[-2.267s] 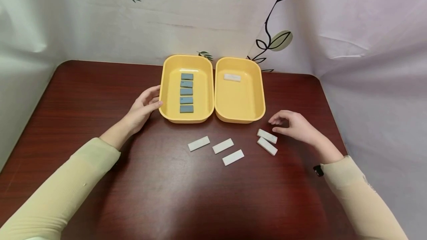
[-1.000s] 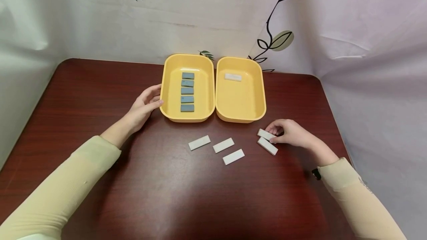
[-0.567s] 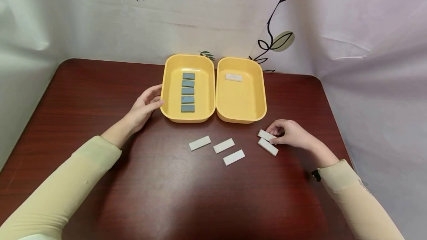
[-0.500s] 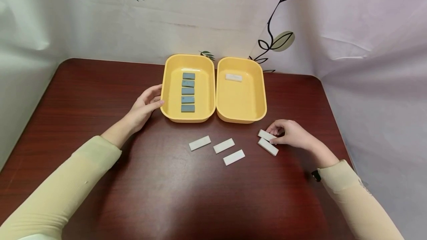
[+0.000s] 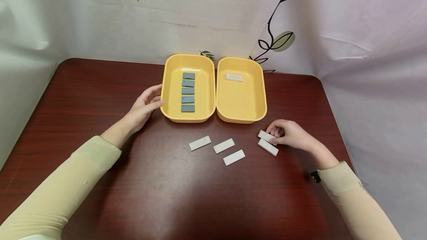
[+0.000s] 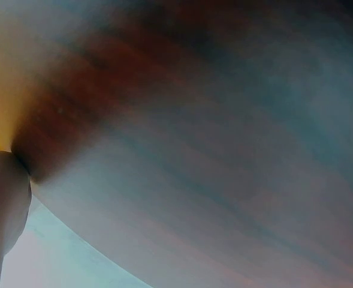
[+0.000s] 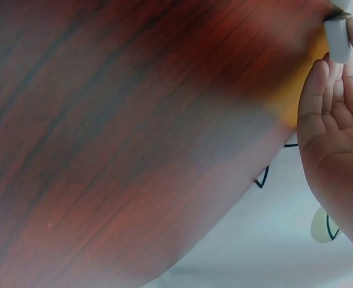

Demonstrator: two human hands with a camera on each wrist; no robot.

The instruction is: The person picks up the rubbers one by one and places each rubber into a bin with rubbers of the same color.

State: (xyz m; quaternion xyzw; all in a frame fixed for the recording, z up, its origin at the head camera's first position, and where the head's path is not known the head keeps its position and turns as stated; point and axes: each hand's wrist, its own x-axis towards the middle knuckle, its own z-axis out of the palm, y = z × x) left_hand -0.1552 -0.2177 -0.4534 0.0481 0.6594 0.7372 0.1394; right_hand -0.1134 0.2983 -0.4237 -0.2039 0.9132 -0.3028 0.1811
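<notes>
Thumb and fingers of R hand (image 5: 290,133) are pinching upper white block (image 5: 265,135) across its slim width, prob. b/c narrow sides are giving an easy hold. Can't tell if it's lifting or resting on desk (image 5: 160,188). Lower block (image 5: 268,147) is lying right beside it, nearly parallel, so R hand is gripping by the right end, maybe b/c the neighbour is crowding the near side. L hand (image 5: 141,108) is pinching nothing: it's spreading fairly wide, thumb touching L tray (image 5: 171,95) at the rim, other fingers partly hiding behind the outer wall, prob. steadying it. 5 gray blocks (image 5: 188,91) are lying flat there in 1 column, small gaps btwn, prob. for a quick count. R tray (image 5: 238,101) is standing just beside, w/ 1 white block (image 5: 234,77) lying nr the back, maybe starting a similar column. 3 loose blocks (image 5: 224,146) are lying in front of trays, slanting the other way from the pair, looking unarranged.
</notes>
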